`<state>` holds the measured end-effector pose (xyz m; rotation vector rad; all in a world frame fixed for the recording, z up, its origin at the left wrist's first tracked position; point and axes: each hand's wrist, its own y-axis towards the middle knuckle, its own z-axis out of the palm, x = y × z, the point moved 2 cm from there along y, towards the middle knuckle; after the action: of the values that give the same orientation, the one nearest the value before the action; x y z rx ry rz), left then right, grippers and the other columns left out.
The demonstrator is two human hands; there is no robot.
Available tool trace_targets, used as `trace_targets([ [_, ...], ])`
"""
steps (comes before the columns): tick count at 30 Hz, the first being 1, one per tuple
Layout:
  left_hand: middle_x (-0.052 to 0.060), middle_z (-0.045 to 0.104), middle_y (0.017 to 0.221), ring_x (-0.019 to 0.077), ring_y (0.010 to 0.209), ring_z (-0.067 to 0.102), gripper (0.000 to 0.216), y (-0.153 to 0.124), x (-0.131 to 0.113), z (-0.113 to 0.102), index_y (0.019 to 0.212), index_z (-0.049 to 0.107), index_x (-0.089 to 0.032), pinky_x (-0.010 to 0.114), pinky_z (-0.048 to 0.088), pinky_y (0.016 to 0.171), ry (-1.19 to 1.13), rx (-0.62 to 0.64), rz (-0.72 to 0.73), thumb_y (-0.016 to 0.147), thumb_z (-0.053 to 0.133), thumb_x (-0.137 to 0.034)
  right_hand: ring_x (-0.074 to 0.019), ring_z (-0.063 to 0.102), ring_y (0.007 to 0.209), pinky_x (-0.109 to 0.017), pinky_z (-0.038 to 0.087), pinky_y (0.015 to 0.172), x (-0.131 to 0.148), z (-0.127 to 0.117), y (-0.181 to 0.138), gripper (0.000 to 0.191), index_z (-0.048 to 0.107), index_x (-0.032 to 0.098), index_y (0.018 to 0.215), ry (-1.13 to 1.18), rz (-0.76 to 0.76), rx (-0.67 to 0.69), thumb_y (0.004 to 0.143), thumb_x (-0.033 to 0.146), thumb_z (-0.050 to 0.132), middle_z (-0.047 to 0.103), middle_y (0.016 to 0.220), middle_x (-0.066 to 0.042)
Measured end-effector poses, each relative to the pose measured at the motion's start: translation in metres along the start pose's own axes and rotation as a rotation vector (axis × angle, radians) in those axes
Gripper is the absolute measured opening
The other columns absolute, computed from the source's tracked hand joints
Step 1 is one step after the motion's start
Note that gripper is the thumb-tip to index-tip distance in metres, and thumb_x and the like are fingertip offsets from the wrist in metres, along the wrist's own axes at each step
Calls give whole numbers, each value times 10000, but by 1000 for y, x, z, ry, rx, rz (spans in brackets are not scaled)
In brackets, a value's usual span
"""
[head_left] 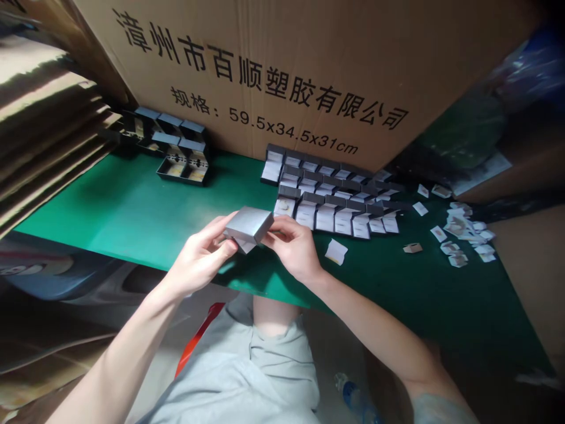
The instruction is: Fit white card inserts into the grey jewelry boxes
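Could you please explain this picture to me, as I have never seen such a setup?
There is no machine here: the picture comes from a camera worn on a person's head, looking forward and down. Their bare left hand and right hand hold a small grey box, with white material showing underneath. On the green table, small open boxes stand in rows to the right, more dark boxes stand to the left, and white pieces lie scattered at the far right. A large cardboard carton stands behind.
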<state>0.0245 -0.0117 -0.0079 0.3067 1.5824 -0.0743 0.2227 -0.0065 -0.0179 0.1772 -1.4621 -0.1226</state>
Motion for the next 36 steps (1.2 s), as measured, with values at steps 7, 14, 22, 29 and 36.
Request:
trace_targets([
  [7,126,790,1167,315,1089,734,469,-3,4,0,1249,787,-177,422,601,1007,-43,-8,-91,879,820,-464,-180,692,963,-312,664,814,-2,-2,-2,297,804,227,960,-139,-67,85,878,513,800,676,1031,-60],
  [14,171,696,1434,390,1309,671,797,-4,-1,1,1420,710,-166,427,558,1110,46,-67,-126,783,859,-621,-141,670,809,-273,597,718,21,1,-8,77,808,221,972,-323,-311,-18,943,281,770,709,920,-35],
  [22,152,738,1354,390,1242,714,816,-7,-1,4,1367,749,-159,420,574,1085,60,-122,-161,722,891,-638,-174,690,882,-324,607,802,26,0,-11,59,764,210,993,-427,-468,-18,936,220,777,724,938,-49],
  [29,133,765,1304,366,1160,756,724,-9,-1,2,1354,754,-170,389,614,1013,106,-97,-138,755,890,-554,-163,686,856,-303,587,775,26,2,-12,37,722,218,937,-438,-470,-26,973,214,715,726,912,-36],
  [36,147,771,1290,368,1163,756,695,-6,1,-3,1358,754,-180,411,607,1021,82,-50,-185,783,868,-553,-144,664,799,-279,567,718,24,1,-7,58,727,216,893,-365,-423,20,938,186,749,702,879,-19],
])
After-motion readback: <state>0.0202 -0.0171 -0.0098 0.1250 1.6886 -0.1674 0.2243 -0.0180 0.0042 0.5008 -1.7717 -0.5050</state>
